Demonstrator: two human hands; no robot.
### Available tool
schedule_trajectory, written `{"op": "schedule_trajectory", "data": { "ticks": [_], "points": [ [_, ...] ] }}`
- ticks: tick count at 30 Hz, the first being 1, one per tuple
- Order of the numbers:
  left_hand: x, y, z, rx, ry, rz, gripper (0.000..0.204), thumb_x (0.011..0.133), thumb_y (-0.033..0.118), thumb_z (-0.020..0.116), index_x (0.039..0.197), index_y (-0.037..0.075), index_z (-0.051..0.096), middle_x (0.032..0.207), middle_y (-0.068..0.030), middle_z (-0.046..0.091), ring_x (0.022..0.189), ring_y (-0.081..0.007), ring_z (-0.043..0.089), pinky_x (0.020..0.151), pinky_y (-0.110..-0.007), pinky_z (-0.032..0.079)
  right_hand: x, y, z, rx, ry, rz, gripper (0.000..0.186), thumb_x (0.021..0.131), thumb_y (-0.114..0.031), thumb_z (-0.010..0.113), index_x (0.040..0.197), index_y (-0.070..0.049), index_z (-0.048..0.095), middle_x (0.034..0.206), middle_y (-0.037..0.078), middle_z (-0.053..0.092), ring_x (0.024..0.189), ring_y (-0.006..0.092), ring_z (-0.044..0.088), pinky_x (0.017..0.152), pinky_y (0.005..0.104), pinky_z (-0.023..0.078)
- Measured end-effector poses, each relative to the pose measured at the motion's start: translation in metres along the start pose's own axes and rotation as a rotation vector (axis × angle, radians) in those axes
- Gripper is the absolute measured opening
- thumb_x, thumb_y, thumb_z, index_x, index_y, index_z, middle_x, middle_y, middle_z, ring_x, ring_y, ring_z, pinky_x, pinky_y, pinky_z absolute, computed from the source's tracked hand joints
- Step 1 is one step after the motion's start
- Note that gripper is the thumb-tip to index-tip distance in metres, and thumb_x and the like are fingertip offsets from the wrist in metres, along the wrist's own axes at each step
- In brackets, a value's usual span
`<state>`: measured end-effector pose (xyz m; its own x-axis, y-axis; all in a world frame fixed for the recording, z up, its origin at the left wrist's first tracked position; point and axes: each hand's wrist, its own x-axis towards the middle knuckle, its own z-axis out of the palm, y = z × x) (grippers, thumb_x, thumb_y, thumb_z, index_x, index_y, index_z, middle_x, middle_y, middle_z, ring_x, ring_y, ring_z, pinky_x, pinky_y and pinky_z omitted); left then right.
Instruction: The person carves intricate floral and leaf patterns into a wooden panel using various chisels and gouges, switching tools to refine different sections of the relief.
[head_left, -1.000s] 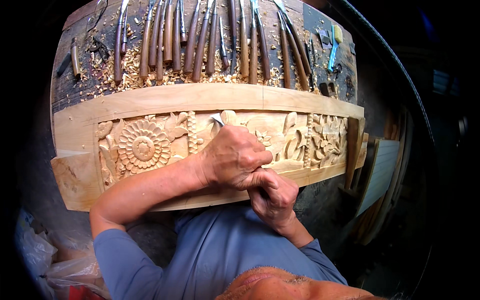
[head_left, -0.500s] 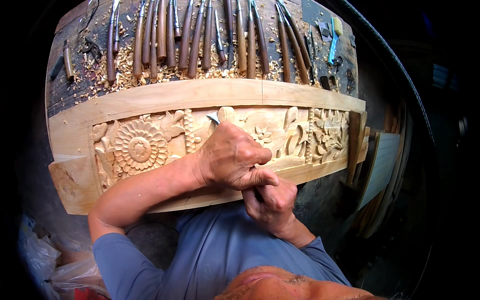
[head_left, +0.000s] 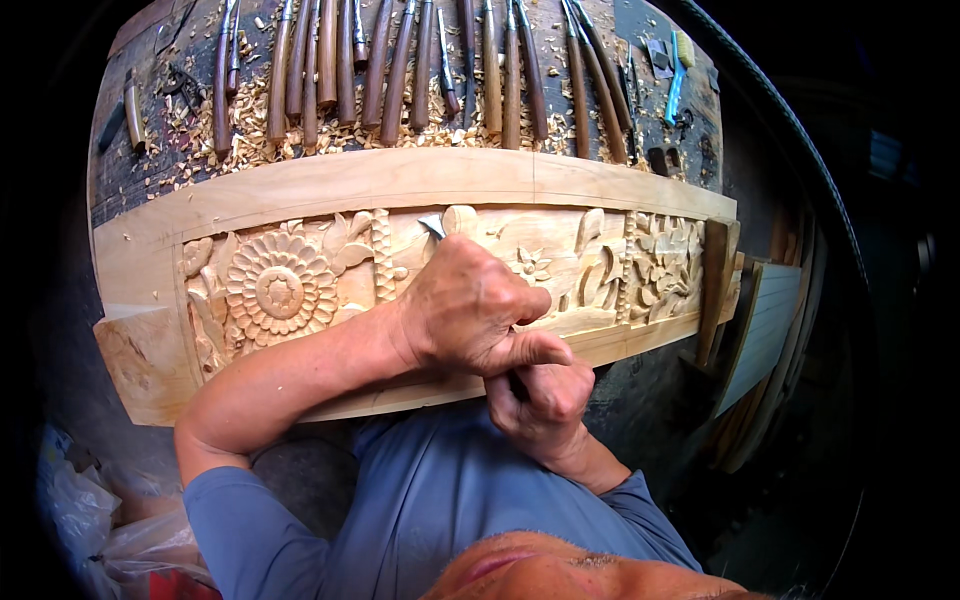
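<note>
Carved panel [head_left: 560, 250] along near side of bench [head_left: 118, 185]: flower [head_left: 280, 290] and leafy right end [head_left: 665, 265] look nearly finished, middle probably unfinished; left hand [head_left: 472, 308], fingers wrapped round chisel [head_left: 433, 225]; right hand [head_left: 550, 402] curled below, hold hidden, can't tell.

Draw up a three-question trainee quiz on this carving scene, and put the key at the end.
1. Multiple choice: which hand is nearer the carving tool's blade?
a) left hand
b) right hand

2. True or false: the round carved flower lies to the left of the blade in the picture.

3. Fill in the blank: the brush on the bench has a ____ handle.

Key: 1. a; 2. true; 3. blue.
</note>
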<state>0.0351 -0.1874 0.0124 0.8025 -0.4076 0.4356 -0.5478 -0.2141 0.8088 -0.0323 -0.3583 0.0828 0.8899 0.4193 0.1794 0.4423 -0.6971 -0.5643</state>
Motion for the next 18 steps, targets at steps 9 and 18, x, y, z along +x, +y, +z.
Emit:
{"op": "schedule_trajectory", "data": {
  "ticks": [9, 18],
  "points": [
    [0.001, 0.002, 0.003, 0.057, 0.01, -0.041, 0.078, 0.105, 0.073, 0.068, 0.054, 0.015, 0.053, 0.048, -0.0113, 0.053, 0.043, -0.0313, 0.061, 0.043, -0.043, 0.045, 0.003, 0.005, 0.0, 0.032, 0.008, -0.033, 0.018, 0.078, 0.007, 0.087, 0.077, -0.004, 0.072, 0.067, 0.013, 0.063, 0.057, 0.0336, 0.066, 0.055, 0.0427, 0.051],
    [0.001, -0.003, 0.002, 0.029, 0.018, 0.033, 0.074, 0.106, 0.07, 0.067, 0.059, 0.015, 0.052, 0.052, -0.0102, 0.054, 0.046, -0.0316, 0.061, 0.045, -0.044, 0.044, 0.009, 0.005, -0.009, -0.004, -0.075, -0.033, 0.016, 0.079, 0.006, 0.086, 0.084, -0.004, 0.075, 0.07, 0.012, 0.066, 0.06, 0.0322, 0.069, 0.056, 0.0417, 0.052]
  ]
}}
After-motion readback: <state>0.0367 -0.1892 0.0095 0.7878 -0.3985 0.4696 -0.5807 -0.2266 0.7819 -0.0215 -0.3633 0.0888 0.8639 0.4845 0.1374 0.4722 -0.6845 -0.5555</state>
